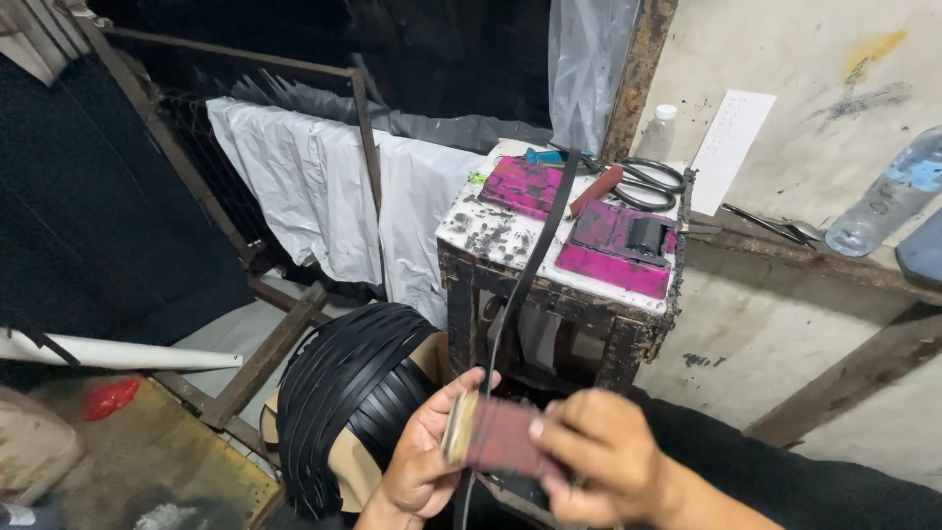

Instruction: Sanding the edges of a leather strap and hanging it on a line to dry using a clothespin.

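Both hands (520,456) pinching a red block (500,437), black strap (525,275) (taut), stained stand (491,236), bare wall (814,88)

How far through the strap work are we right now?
Done: a big bundle of black straps lies draped by the left knee, though whether finished I cannot tell. In hand: the left hand and right hand pinch one black strap inside a reddish pad. Left: that strap's length over the stained stand.
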